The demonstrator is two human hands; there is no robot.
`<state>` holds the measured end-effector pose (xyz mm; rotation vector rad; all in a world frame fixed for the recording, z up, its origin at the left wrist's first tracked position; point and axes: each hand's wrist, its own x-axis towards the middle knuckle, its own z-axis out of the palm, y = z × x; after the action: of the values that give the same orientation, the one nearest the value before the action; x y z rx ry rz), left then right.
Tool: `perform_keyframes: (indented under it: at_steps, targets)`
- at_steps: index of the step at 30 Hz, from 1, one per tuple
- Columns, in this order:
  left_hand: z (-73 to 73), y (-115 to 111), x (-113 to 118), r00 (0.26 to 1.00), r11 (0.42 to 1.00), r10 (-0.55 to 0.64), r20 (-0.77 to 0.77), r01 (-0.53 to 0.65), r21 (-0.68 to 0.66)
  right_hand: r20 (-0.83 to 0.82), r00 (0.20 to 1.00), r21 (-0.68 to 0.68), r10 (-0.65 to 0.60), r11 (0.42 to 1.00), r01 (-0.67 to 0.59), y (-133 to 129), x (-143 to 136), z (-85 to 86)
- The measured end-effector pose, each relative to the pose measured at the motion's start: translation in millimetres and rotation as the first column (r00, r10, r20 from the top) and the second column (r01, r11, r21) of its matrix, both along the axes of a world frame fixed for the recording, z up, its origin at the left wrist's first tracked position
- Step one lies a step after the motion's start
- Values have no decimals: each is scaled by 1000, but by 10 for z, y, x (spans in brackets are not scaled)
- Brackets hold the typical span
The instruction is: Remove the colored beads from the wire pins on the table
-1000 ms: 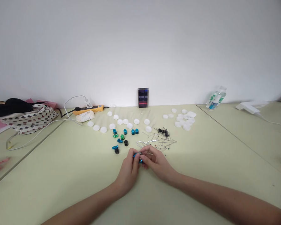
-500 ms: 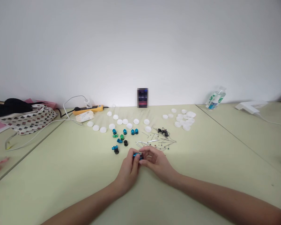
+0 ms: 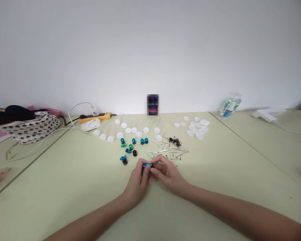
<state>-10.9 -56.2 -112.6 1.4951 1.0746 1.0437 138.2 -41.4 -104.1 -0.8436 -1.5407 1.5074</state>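
Between thumb and fingers, my left hand (image 3: 136,180) grips a small blue metal fitting (image 3: 146,165). My right hand (image 3: 171,175) is closed in a pinch at the fitting's right end, where the fingertips hide part of it. Beyond my left hand lie more blue fittings (image 3: 133,141), green fittings (image 3: 130,146) and black round pieces (image 3: 134,153). Past my right hand, thin metal hex keys (image 3: 163,151) and small screws are scattered, with a cluster of black parts (image 3: 175,141) behind them.
Clear tubes with white caps (image 3: 138,135) lie toward the wall, and more white caps (image 3: 198,130) sit to the right. A yellow power strip (image 3: 97,117), cables and patterned cloth (image 3: 37,127) are at left. A plastic bottle (image 3: 232,105) and white adapter (image 3: 266,115) stand back right.
My right hand has shifted slightly, its thumb and fingertips now closer together against the fitting's right end. My left hand keeps its grip almost in place.
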Motion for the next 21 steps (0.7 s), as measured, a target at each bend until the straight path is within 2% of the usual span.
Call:
perform_keyframes:
  at_steps: [8,11,16,21]
  targets:
    - [29,-7,20,996,999,-50,70,51,-12,81,997,47,-12,999,9,-8,14,42]
    - [13,-5,14,994,998,-62,95,64,-19,72,997,86,5,996,-12,-19,13,44]
    - [-27,4,0,992,998,-54,111,57,-19,41,999,42,33,999,-35,2,2,46]
    - [-84,24,-12,994,998,-66,89,65,20,104,993,70,58,995,-66,99,45,77]
